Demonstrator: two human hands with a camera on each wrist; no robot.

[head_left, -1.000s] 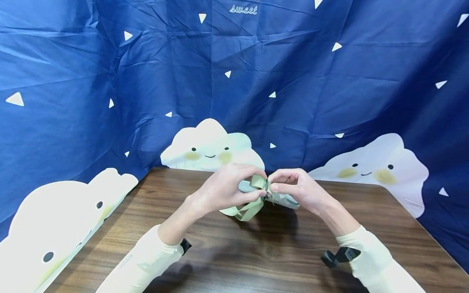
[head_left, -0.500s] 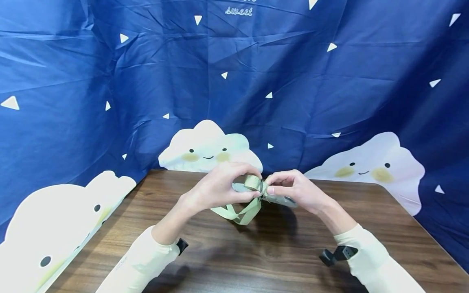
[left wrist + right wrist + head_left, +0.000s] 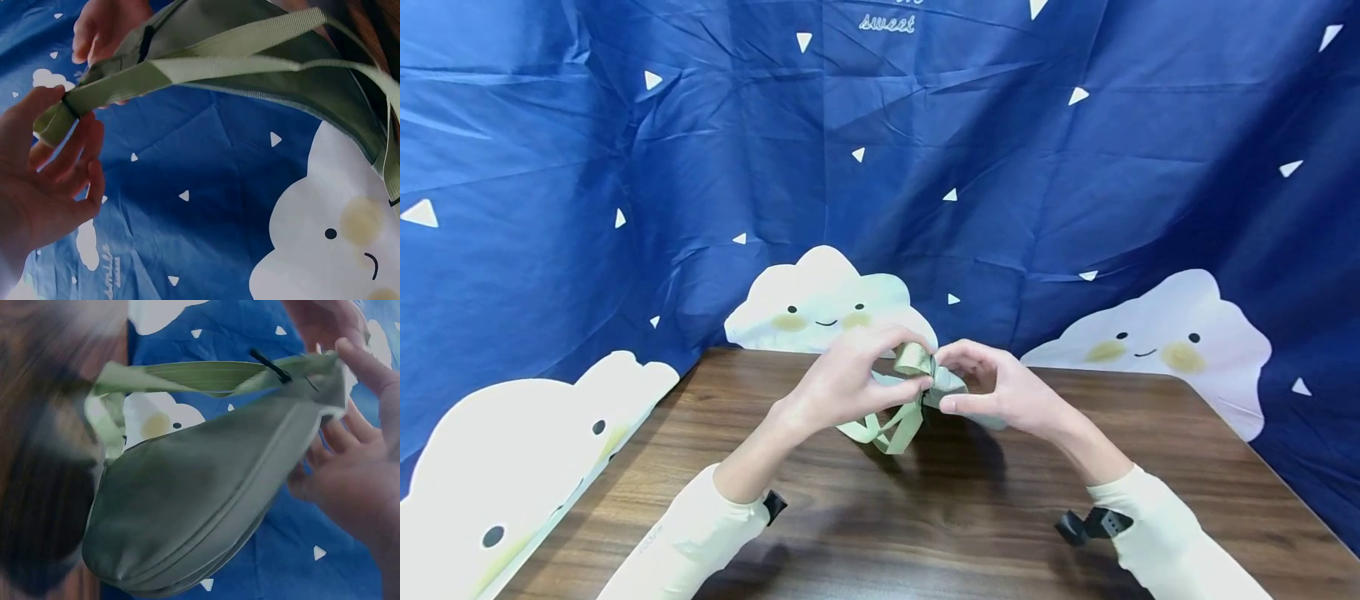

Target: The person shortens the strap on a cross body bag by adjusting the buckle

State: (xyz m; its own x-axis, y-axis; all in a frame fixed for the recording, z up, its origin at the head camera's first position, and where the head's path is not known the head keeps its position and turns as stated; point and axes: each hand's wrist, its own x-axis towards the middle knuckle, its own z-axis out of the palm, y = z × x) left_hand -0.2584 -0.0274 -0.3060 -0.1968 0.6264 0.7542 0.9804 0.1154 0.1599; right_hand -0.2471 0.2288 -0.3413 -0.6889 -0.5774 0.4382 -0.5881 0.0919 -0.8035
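A small grey-green sling bag [image 3: 187, 494] hangs over the table, its narrow end up between the hands. My left hand [image 3: 842, 379] pinches the folded loop of its light green webbing strap [image 3: 219, 65], thumb on one side and fingers on the other. A thin black band [image 3: 70, 106] crosses the strap at the fingertips. The rest of the strap droops in loops to the left. At the bag's narrow end my right hand [image 3: 1007, 387] has thumb and forefinger spread apart, its thumb [image 3: 362, 362] beside the tip and the other fingers partly behind the bag.
Beneath the hands lies a dark wooden table [image 3: 955, 517]. Behind it hangs a blue cloth [image 3: 820, 167] printed with white triangles and smiling clouds. A black band with a small device [image 3: 1093, 525] sits on the right sleeve.
My right thumb and forefinger have parted from their pinch at the strap join. The left hand keeps hold of the strap loop, which has tilted and risen slightly.
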